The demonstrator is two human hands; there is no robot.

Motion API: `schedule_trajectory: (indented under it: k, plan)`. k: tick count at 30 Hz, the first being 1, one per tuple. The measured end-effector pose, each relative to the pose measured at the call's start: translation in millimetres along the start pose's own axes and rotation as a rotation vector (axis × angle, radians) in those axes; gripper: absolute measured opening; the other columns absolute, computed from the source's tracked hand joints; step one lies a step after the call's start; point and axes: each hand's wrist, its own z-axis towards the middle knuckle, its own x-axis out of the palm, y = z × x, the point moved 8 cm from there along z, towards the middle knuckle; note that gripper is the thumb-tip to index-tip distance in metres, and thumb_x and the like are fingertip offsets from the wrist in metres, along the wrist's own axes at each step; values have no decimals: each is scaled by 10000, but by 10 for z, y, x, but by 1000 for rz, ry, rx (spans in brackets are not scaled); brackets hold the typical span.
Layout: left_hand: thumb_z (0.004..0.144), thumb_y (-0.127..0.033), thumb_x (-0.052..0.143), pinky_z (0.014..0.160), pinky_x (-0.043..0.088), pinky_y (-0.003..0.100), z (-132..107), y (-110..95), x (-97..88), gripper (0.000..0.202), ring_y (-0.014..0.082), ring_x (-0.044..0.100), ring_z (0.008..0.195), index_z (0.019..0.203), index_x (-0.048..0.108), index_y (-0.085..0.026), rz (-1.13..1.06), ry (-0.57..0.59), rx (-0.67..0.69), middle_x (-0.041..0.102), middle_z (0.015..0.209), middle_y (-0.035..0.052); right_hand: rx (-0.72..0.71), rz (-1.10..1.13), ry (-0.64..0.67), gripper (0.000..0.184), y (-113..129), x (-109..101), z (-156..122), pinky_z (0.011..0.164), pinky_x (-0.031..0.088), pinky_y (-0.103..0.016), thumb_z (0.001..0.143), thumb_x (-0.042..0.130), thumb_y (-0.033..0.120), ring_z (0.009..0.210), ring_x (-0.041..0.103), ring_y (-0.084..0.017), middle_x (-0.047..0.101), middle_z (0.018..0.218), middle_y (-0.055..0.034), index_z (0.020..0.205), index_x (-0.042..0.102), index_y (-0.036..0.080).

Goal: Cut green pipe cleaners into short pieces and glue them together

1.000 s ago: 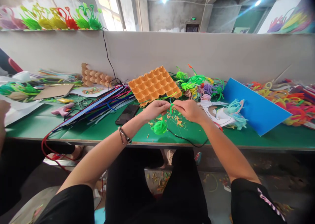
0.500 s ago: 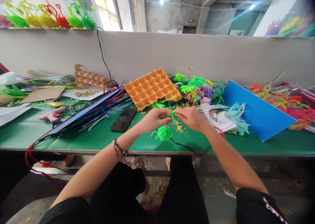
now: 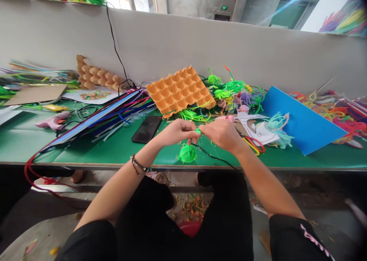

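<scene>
Close together above the front of the table, my left hand [image 3: 179, 132] and my right hand [image 3: 222, 134] pinch a small piece of bright green fuzzy pipe cleaner [image 3: 198, 131] between them. Fingers cover most of that piece. Just below my left fingertips lies a round green bundle of pipe cleaner [image 3: 187, 154], with a black cord [image 3: 213, 155] running off to its right. Beside my right wrist are red and yellow loops [image 3: 258, 145], perhaps scissor handles.
A black phone [image 3: 146, 129] lies left of my hands. Behind them are an orange egg tray [image 3: 180, 92] and heaped green pipe-cleaner pieces [image 3: 229, 88]. A blue board [image 3: 301, 123] leans at right, beside a pale teal bundle [image 3: 279, 127]. Long stems [image 3: 129, 113] lie at left.
The view has tipped downward. The green piece between my fingers shows less than before, and my right hand has turned more knuckles-up. More of the red and yellow loops shows.
</scene>
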Motion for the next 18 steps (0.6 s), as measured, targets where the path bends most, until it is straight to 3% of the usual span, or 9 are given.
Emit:
schedule_trajectory:
  k: [7,14,18]
  plan:
    - [716,-492,620,433,432,172,-23,80,39,377,58,545,439,665,645,-119,-213,67,3,632,523,9,-75,-119,-75,359,119,-113,4,551,278,-275,927,294,153,516,397,-110,475,518,8,787,623,171]
    - [812,-397,519,366,290,160,169,456,153,377,17,369,336,542,537,-136,-446,-21,-271,459,379,-46,-22,-121,-89,324,-24,-2,-71,526,254,-292,929,321,168,516,420,-114,492,513,9,814,624,185]
    - [816,-379,518,387,283,154,256,505,28,338,14,374,371,586,534,-132,-292,-165,-215,470,426,-47,-3,-133,-95,310,-160,160,-70,526,247,-292,920,341,154,516,453,-114,529,521,3,775,614,174]
